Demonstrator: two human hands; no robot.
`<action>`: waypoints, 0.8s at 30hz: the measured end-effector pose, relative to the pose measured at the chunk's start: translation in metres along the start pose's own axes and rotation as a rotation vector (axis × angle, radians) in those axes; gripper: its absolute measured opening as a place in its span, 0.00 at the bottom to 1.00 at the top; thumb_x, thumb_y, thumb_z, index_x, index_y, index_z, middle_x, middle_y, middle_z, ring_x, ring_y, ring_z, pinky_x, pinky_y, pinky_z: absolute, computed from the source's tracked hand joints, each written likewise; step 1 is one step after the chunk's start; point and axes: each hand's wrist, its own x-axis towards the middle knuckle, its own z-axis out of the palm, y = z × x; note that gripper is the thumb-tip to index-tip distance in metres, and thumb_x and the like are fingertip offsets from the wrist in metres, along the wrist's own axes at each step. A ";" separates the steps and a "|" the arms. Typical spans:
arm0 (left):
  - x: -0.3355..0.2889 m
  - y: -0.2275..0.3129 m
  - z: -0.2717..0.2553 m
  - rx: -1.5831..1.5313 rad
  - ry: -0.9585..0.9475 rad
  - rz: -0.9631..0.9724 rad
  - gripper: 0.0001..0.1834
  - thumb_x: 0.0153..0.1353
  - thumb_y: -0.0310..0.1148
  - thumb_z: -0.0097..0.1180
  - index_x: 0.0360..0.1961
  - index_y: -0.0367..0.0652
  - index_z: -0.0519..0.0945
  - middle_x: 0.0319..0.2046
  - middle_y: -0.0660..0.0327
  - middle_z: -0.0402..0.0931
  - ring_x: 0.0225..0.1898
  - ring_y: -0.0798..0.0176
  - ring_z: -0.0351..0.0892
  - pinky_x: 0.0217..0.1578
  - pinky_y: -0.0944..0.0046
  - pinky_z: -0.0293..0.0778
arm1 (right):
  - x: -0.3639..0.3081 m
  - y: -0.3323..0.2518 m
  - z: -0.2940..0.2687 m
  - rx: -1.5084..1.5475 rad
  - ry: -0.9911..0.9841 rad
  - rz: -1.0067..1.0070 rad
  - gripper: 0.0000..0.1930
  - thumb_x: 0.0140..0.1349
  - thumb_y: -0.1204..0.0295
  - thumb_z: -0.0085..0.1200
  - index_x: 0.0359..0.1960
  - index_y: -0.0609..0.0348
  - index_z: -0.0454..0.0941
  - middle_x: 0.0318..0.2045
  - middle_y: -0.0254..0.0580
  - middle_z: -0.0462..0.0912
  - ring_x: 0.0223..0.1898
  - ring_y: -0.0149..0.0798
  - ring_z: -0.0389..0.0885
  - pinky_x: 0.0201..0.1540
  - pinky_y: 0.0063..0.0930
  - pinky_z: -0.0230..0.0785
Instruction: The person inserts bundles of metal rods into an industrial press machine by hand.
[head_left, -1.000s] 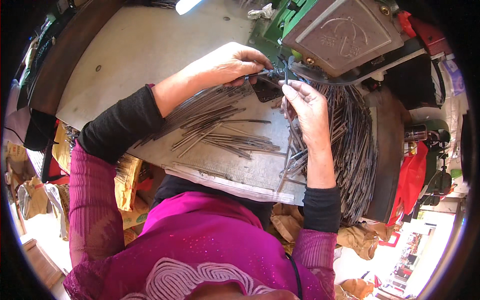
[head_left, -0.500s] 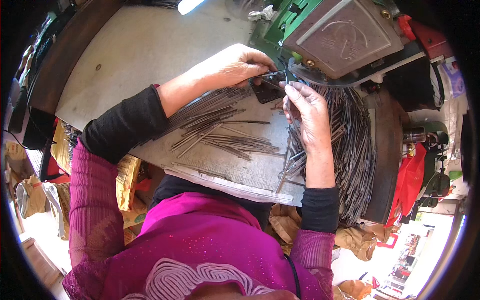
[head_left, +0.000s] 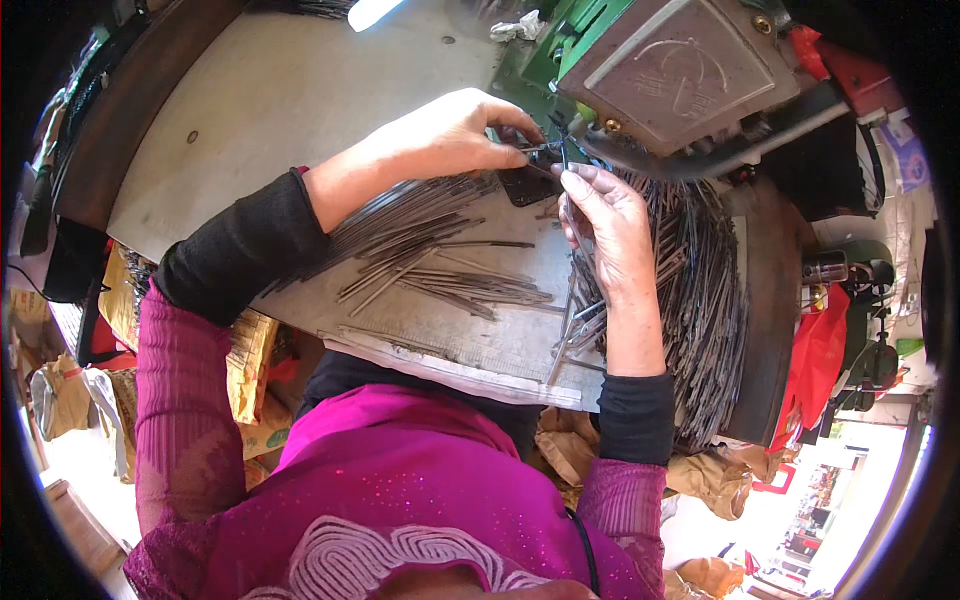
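Note:
My left hand (head_left: 465, 130) reaches to the foot of a green machine (head_left: 590, 50). Its thumb and fingers curl around a small, shiny piece there, too small to make out. Close by on the right, my right hand (head_left: 612, 215) pinches a thin dark metal rod (head_left: 565, 150) between thumb and fingers, upright near the machine. Below the left wrist, a spread of thin grey rods (head_left: 400, 225) lies on the metal tabletop (head_left: 300, 100). A smaller bunch of rods (head_left: 480, 287) lies nearer my body. The working point between the hands is partly hidden by fingers.
A large heap of rods (head_left: 705, 300) covers the table's right side, beside a dark wooden edge (head_left: 770, 330). A blurred dark lever (head_left: 760, 150) runs right from the machine. A red bag (head_left: 810, 360) hangs at the right. Brown paper packaging (head_left: 710, 480) lies below the table.
My left thumb has shifted down, leaving a wider gap from the index finger. The lever at the machine's right has moved and is blurred. My right hand keeps its rod near the same spot.

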 end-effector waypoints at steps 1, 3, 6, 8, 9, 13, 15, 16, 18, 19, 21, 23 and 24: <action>-0.002 0.012 -0.006 -0.132 -0.151 -0.274 0.17 0.60 0.37 0.53 0.48 0.39 0.77 0.29 0.59 0.78 0.25 0.72 0.76 0.25 0.74 0.71 | -0.001 0.000 0.000 0.013 -0.001 0.005 0.10 0.59 0.68 0.56 0.38 0.61 0.77 0.20 0.30 0.76 0.17 0.21 0.71 0.19 0.13 0.61; -0.003 0.008 -0.002 -0.331 -0.138 -0.302 0.18 0.60 0.37 0.53 0.47 0.36 0.76 0.30 0.58 0.78 0.26 0.71 0.77 0.26 0.73 0.72 | -0.002 -0.003 0.000 0.014 -0.017 -0.007 0.10 0.59 0.69 0.56 0.38 0.61 0.77 0.20 0.31 0.76 0.17 0.21 0.71 0.19 0.13 0.61; -0.004 0.014 0.000 -0.599 -0.098 -0.379 0.18 0.61 0.36 0.52 0.46 0.32 0.75 0.30 0.57 0.78 0.27 0.69 0.78 0.29 0.72 0.74 | -0.003 -0.004 0.000 0.016 -0.022 -0.019 0.10 0.60 0.69 0.55 0.38 0.62 0.77 0.20 0.31 0.76 0.17 0.21 0.70 0.19 0.13 0.61; -0.005 0.018 0.003 -0.668 -0.072 -0.428 0.18 0.62 0.36 0.51 0.45 0.31 0.75 0.31 0.57 0.78 0.27 0.68 0.79 0.30 0.72 0.74 | -0.004 -0.004 0.000 0.018 -0.009 -0.020 0.10 0.60 0.69 0.55 0.38 0.62 0.77 0.20 0.30 0.76 0.17 0.21 0.70 0.19 0.13 0.60; -0.005 0.018 0.006 -0.715 -0.051 -0.403 0.17 0.63 0.35 0.49 0.45 0.31 0.74 0.31 0.57 0.78 0.27 0.68 0.79 0.29 0.72 0.74 | -0.005 -0.004 -0.001 0.018 -0.010 -0.026 0.10 0.60 0.69 0.55 0.39 0.62 0.76 0.20 0.30 0.76 0.17 0.21 0.70 0.19 0.13 0.60; -0.002 0.011 0.012 -0.702 -0.001 -0.298 0.16 0.64 0.34 0.47 0.45 0.31 0.73 0.33 0.56 0.78 0.28 0.66 0.80 0.30 0.71 0.74 | -0.011 -0.008 0.002 -0.003 -0.050 0.008 0.10 0.60 0.69 0.55 0.39 0.63 0.76 0.19 0.30 0.75 0.17 0.21 0.69 0.19 0.13 0.60; -0.001 0.011 0.014 -0.705 0.002 -0.320 0.16 0.64 0.34 0.47 0.46 0.31 0.73 0.33 0.56 0.78 0.28 0.65 0.80 0.30 0.71 0.75 | -0.013 -0.009 0.004 -0.015 -0.047 0.013 0.10 0.60 0.69 0.55 0.39 0.63 0.76 0.19 0.30 0.75 0.17 0.21 0.69 0.19 0.13 0.60; 0.000 0.013 0.015 -0.710 -0.001 -0.337 0.16 0.64 0.34 0.47 0.46 0.31 0.72 0.34 0.55 0.77 0.28 0.65 0.81 0.30 0.71 0.75 | -0.015 -0.010 0.003 -0.029 -0.036 0.017 0.11 0.60 0.69 0.55 0.39 0.63 0.76 0.19 0.30 0.75 0.17 0.20 0.69 0.19 0.13 0.60; 0.001 0.017 0.015 -0.724 -0.005 -0.336 0.16 0.64 0.34 0.47 0.46 0.31 0.72 0.34 0.55 0.77 0.28 0.64 0.81 0.30 0.71 0.76 | -0.017 -0.009 0.003 -0.041 -0.014 0.006 0.11 0.60 0.69 0.55 0.39 0.64 0.76 0.19 0.29 0.75 0.17 0.20 0.69 0.19 0.13 0.60; 0.001 0.019 0.015 -0.737 -0.007 -0.336 0.17 0.64 0.34 0.47 0.47 0.31 0.72 0.34 0.55 0.77 0.28 0.63 0.81 0.30 0.71 0.76 | -0.018 -0.009 0.003 -0.053 0.006 -0.005 0.11 0.59 0.69 0.55 0.40 0.64 0.76 0.19 0.29 0.75 0.17 0.20 0.69 0.19 0.12 0.60; 0.004 0.016 0.018 -0.735 -0.019 -0.326 0.17 0.64 0.34 0.48 0.47 0.31 0.71 0.34 0.54 0.77 0.28 0.63 0.81 0.30 0.70 0.77 | -0.019 -0.010 0.004 -0.060 0.016 -0.003 0.11 0.59 0.69 0.55 0.40 0.64 0.76 0.19 0.29 0.75 0.17 0.19 0.69 0.19 0.12 0.60; 0.005 0.012 0.019 -0.730 -0.026 -0.319 0.17 0.64 0.35 0.48 0.47 0.31 0.71 0.34 0.54 0.78 0.29 0.63 0.81 0.29 0.70 0.77 | -0.019 -0.009 0.005 -0.064 0.018 -0.001 0.11 0.59 0.69 0.55 0.40 0.64 0.76 0.20 0.28 0.75 0.17 0.19 0.69 0.19 0.12 0.60; 0.005 0.011 0.019 -0.739 -0.035 -0.323 0.17 0.64 0.35 0.48 0.47 0.30 0.71 0.34 0.54 0.78 0.28 0.62 0.81 0.29 0.69 0.77 | -0.018 -0.008 0.004 -0.073 0.018 0.001 0.11 0.60 0.70 0.55 0.40 0.64 0.76 0.20 0.28 0.75 0.18 0.19 0.69 0.19 0.12 0.60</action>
